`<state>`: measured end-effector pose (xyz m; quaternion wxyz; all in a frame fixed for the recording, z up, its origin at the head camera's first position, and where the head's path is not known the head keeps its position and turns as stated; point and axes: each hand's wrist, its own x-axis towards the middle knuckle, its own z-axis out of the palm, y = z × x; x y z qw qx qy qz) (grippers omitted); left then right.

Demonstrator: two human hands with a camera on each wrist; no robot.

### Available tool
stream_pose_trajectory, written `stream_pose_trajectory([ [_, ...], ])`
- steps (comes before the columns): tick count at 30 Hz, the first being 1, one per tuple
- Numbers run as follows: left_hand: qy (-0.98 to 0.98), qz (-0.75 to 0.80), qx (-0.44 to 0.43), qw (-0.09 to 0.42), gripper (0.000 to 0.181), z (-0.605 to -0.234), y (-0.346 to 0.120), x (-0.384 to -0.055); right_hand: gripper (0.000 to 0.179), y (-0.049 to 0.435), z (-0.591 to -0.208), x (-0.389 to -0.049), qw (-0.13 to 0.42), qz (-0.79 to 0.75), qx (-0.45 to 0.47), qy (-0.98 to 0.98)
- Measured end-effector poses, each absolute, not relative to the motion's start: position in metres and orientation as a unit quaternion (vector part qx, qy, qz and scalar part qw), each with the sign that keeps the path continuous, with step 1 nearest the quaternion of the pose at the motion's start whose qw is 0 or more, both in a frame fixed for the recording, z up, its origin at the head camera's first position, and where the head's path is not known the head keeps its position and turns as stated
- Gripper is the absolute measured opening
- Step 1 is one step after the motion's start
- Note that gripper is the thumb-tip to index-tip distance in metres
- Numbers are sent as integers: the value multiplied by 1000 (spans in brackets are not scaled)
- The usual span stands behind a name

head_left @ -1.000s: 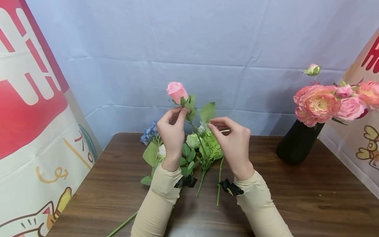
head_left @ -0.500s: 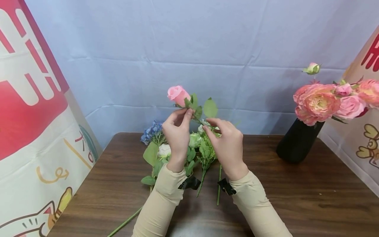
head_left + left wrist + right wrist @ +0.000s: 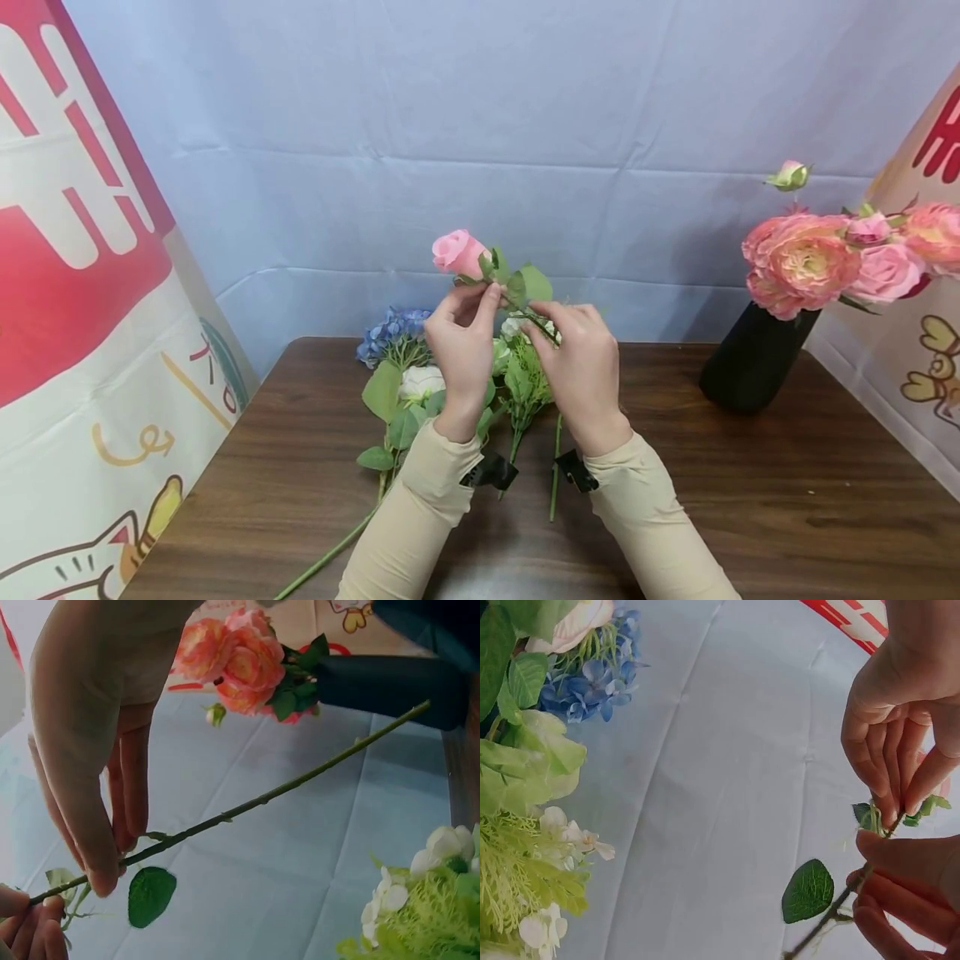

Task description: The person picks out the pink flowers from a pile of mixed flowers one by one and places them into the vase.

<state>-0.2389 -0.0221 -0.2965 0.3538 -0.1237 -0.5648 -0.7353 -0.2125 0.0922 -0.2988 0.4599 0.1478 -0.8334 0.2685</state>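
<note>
A pink artificial rose point(image 3: 457, 252) is held above the table, its bloom leaning left. My left hand point(image 3: 465, 350) pinches the stem just below the bloom. Close beside it, my right hand point(image 3: 585, 358) pinches the same stem lower down with thumb and fingers, as the right wrist view shows. A green leaf point(image 3: 808, 891) sticks out by the right fingers. In the left wrist view the bare lower stem point(image 3: 262, 799) runs free past the right hand. The bloom is out of the left wrist view.
Behind and below the hands lie a blue hydrangea point(image 3: 397, 327), a white rose point(image 3: 422, 382) and green sprigs point(image 3: 525, 379) on the brown table point(image 3: 750, 500). At the right, a black vase point(image 3: 753, 362) holds coral and pink flowers point(image 3: 806, 262). A pale cloth point(image 3: 480, 100) hangs behind.
The rose has come down and right, tipping further left. My left hand has shifted right and slightly down, closer to my right hand, which has gone from beside a leaf to the stem.
</note>
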Motion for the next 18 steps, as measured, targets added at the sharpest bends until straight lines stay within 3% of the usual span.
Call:
stream_pose_trajectory([
  [7, -564, -735, -128, 353, 19, -301, -13, -235, 13, 97, -298, -214, 478, 270, 137, -825],
  [18, -555, -723, -154, 380, 19, -304, -2, -232, 11, 103, -295, -213, 483, 287, 128, -817],
])
